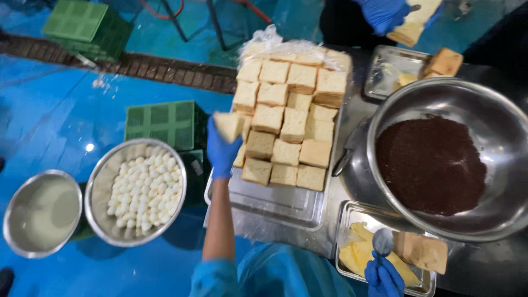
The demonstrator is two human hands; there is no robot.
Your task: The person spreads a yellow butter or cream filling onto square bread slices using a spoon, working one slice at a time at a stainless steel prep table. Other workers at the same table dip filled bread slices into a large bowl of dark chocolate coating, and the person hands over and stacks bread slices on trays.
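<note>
My left hand, in a blue glove, holds up a slice of bread at the left edge of a steel tray stacked with many bread slices. My right hand, also gloved in blue, grips a metal spoon over a small steel tray of yellow butter. A slice of bread lies in that tray beside the spoon.
A large steel bowl of dark brown sprinkles sits at the right. Another person's blue-gloved hand holds bread at the top, above a second small tray. On the blue floor stand two steel bowls, one with white balls, and green crates.
</note>
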